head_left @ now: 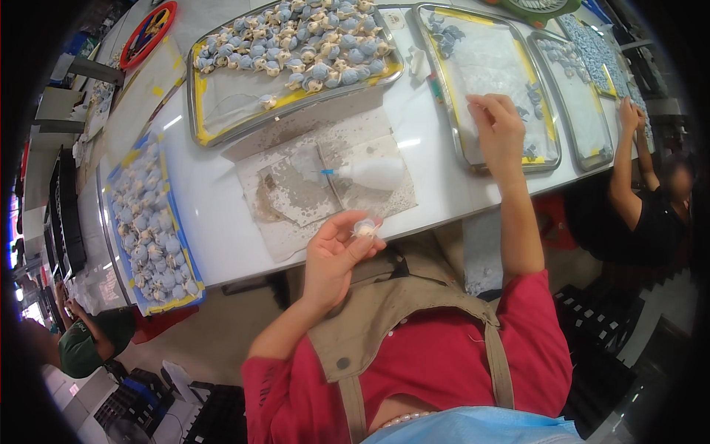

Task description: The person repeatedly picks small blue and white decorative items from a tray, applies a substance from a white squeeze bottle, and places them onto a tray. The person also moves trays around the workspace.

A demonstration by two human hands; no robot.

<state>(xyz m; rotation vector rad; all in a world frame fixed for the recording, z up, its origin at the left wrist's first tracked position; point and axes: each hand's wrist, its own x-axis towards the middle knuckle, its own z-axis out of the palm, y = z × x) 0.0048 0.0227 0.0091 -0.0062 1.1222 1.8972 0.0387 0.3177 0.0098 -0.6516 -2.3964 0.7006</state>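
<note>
My left hand (330, 255) is closed in a pinch around a small pale figurine piece (364, 229), held just in front of the table edge. Out to the right, my right hand (503, 137) hovers over a metal-rimmed tray (460, 137), thumb and fingertips pressed together; whatever they hold, if anything, is too small to make out. Small grey-blue parts (446, 35) lie at that tray's far end, with a few more along its right side. Between my hands, a white squeeze bottle (377, 175) with a blue needle tip rests on its side on a stained cardboard sheet (277, 200).
At the back, a big tray (194, 111) carries many blue-and-cream figurines. A blue tray (194, 259) of similar pieces stands left, a red round basket (174, 11) at far left. More parts trays (592, 159) line the right. Co-workers sit at right (629, 200) and lower left (85, 344).
</note>
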